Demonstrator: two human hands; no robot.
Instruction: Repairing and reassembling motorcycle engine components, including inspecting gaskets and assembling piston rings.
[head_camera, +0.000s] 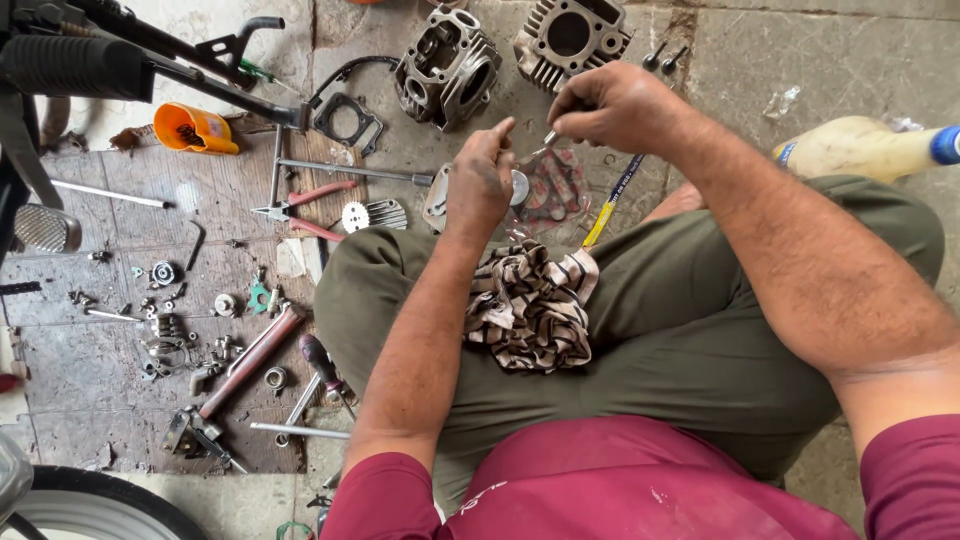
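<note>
Two hands work above the lap, close together over the concrete floor (720, 60). Left hand (480, 180): fingers curled around a small round metal part (519, 187), index finger raised. Right hand (610, 105): closed in a pinch on a thin metal stem (549, 137), whose tip points down toward the round part. A striped rag (528, 305) lies on the thigh just below the hands. Two finned engine castings (500, 50) stand on the floor beyond them. Red-handled pliers (305, 210) lie well to the left, among loose small parts.
</note>
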